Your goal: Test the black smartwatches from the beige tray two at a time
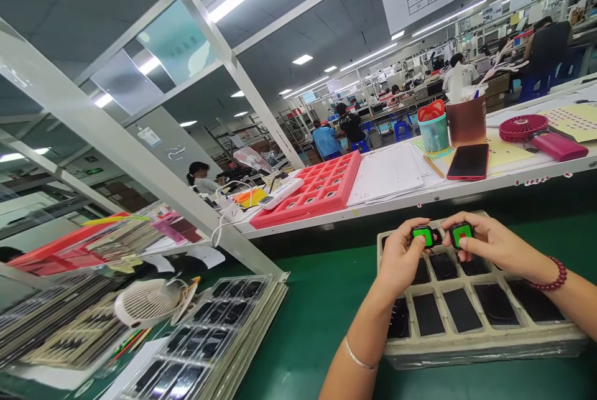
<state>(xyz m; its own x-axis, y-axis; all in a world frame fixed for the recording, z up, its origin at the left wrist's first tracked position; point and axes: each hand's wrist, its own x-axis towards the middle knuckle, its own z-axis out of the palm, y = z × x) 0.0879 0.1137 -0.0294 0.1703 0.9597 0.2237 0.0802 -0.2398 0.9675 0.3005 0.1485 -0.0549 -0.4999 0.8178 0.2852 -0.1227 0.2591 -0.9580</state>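
Two small square watch-like devices are in my grip, one per hand, close together above the tray. My left hand (398, 257) is clamped on the left device (426, 237), thumb on its green face and fingers behind; my right hand (494, 244) pinches the right device (456, 233) the same way, its green face bearing a reddish patch. With so little room between them, I judge a careless turn of either wrist could knock their edges together, and a heavy thumb could smear a screen or set off a stray touch. Both faces are turned up and back toward me. Neither body looks clearly longer one way; my fingers hide much of the sides, so a long axis is more than I can fairly call.

Just below lies the pale tray (485, 339) with its dark rectangular pieces (428, 314), their long sides running away from me; a slipped pinch would likely drop a device onto them. Beyond, on the white shelf (396, 202), a phone (467, 161) lies near the front edge, where a raised hand might nudge it off. Farther back, people (325, 139) sit at other benches.
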